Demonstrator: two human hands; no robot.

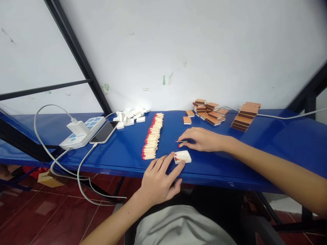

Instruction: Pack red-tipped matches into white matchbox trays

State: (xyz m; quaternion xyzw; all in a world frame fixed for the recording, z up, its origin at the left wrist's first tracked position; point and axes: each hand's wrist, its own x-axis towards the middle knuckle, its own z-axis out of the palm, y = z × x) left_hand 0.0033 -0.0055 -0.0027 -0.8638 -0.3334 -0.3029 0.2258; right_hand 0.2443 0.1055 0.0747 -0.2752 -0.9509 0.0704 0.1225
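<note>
My right hand (pixel 203 139) pinches a few red-tipped matches (pixel 182 143) between thumb and fingers, just above the blue tabletop. Below them lies a small white matchbox tray (pixel 184 156) with a few matches in it, their red heads at its left end. The fingers of my left hand (pixel 159 180) hold this tray at its left and front edges, near the table's front edge. Left of the tray, a long row of loose matches (pixel 152 137) runs away from me, red heads mostly to the left.
White empty trays (pixel 130 117) are heaped at the back left. Brown matchbox sleeves (pixel 246 115) stand stacked at the back right, beside a pile of matchboxes (pixel 209 110). A phone (pixel 107 131), a power strip (pixel 76 137) and white cables occupy the left of the blue table (pixel 214 170).
</note>
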